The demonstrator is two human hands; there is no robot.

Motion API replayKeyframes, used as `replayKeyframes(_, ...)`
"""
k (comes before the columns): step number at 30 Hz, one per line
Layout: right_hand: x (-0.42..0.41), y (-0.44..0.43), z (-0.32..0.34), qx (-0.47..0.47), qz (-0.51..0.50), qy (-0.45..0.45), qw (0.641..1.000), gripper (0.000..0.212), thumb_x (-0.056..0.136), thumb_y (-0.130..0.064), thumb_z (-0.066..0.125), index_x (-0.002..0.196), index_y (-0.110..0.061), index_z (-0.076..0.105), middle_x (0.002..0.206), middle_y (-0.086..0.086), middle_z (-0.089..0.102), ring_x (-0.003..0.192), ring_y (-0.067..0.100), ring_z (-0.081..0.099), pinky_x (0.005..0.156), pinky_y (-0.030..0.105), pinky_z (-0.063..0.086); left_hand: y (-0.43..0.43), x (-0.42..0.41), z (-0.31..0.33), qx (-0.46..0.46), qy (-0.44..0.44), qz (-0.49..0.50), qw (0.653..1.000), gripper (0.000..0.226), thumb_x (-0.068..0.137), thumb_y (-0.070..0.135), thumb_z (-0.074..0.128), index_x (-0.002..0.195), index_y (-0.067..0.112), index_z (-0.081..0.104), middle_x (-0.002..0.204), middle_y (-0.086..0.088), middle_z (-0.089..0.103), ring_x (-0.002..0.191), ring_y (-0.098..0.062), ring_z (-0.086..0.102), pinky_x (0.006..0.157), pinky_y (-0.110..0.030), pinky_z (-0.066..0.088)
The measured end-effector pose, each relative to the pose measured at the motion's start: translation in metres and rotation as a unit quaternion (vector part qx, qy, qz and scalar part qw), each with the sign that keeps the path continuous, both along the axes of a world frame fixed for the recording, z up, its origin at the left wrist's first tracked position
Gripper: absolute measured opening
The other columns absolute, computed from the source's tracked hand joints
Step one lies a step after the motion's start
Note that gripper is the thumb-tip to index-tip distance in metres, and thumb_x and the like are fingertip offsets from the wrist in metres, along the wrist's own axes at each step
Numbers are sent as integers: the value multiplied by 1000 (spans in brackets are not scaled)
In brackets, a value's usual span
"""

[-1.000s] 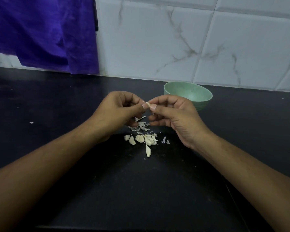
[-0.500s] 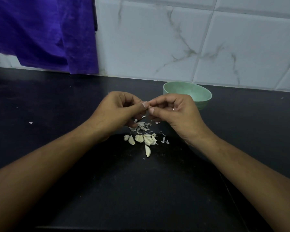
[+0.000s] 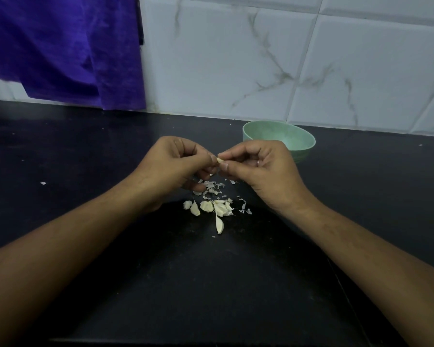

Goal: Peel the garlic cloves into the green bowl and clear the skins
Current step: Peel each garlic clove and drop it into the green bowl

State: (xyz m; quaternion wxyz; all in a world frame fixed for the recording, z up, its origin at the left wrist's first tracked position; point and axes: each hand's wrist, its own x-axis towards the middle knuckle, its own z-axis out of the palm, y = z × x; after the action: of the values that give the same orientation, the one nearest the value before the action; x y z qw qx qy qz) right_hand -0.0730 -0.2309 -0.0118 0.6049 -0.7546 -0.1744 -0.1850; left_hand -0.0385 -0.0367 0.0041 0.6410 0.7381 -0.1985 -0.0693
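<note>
Black counter (image 3: pixel 211 284) carries everything. Green bowl (image 3: pixel 281 136) sits just behind right hand (image 3: pixel 263 169), so right hand nearer it than left hand (image 3: pixel 176 164). Bowl's visible interior shows no cloves; near part hidden. Loose cloves (image 3: pixel 211 207) lie toward person, skins (image 3: pixel 212 187) under hands. Both hands pinch one garlic clove (image 3: pixel 220 160) between fingertips; its axis too small to tell.
</note>
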Motion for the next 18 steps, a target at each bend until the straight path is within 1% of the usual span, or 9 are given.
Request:
replayKeyframes(3, -1, 1, -1, -26, -9, -10, 1000, 13, 86, 1, 80, 98, -1, 78, 85, 4, 80, 80, 13, 77, 75, 21, 57, -3, -2, 0, 3, -3, 21, 1000, 13, 91, 6, 73, 81, -3, 74, 85, -22, 75, 68, -16, 65, 61, -30, 60)
replayKeyframes(5, -2, 3, -2, -36, -16, -16, 999, 12, 86, 0, 80, 98, -2, 79, 84, 3, 80, 78, 10, 76, 72, 18, 56, -4, -3, -1, 6, -6, 35, 999, 13, 88, 6, 75, 77, -1, 73, 81, -23, 72, 65, -16, 64, 62, -32, 60)
replayKeyframes(8, -3, 5, -2, -33, -18, -15, 999, 12, 87, 0, 79, 98, -3, 79, 82, 3, 79, 76, 11, 76, 70, 17, 56, -5, -3, -1, 3, -8, 46, 999, 14, 84, 7, 76, 71, 3, 73, 73, -16, 69, 62, -14, 62, 65, -34, 59)
replayKeyframes(10, -2, 5, -2, -34, -19, -18, 999, 12, 88, 0, 79, 99, -2, 79, 85, 4, 80, 80, 16, 78, 73, 21, 58, -5, -4, 0, -4, -5, 44, 999, 13, 84, 8, 76, 74, 1, 73, 73, -14, 69, 63, -15, 62, 64, -33, 59)
replayKeyframes(13, -1, 4, 0, -19, -14, -16, 1000, 12, 89, 3, 76, 101, 3, 76, 88, 8, 80, 82, 18, 78, 77, 26, 60, -4, -3, 1, -7, -3, 26, 1000, 16, 90, 11, 76, 83, -3, 75, 76, -11, 73, 67, -14, 64, 61, -30, 60)
replayKeyframes(14, -1, 4, 1, -15, -14, -15, 1000, 12, 90, 3, 75, 102, 4, 76, 88, 10, 80, 83, 19, 78, 78, 29, 61, -2, -2, 1, -7, -3, 18, 1000, 17, 92, 13, 75, 87, -3, 76, 79, -10, 74, 69, -13, 64, 60, -30, 60)
replayKeyframes(17, -1, 2, 2, -21, -19, -15, 999, 12, 91, -1, 76, 103, 1, 76, 90, 11, 80, 87, 27, 78, 86, 48, 63, 1, 0, 2, -7, -2, -4, 1000, 19, 94, 15, 74, 93, -4, 76, 84, -12, 74, 70, -12, 65, 58, -27, 60)
replayKeyframes(18, -1, 1, 2, -23, -17, -14, 999, 12, 91, -1, 75, 103, 0, 76, 90, 11, 80, 88, 27, 78, 87, 50, 63, 2, 0, 2, -5, -2, -7, 1000, 19, 95, 15, 74, 94, -4, 76, 83, -12, 74, 70, -12, 65, 58, -26, 59)
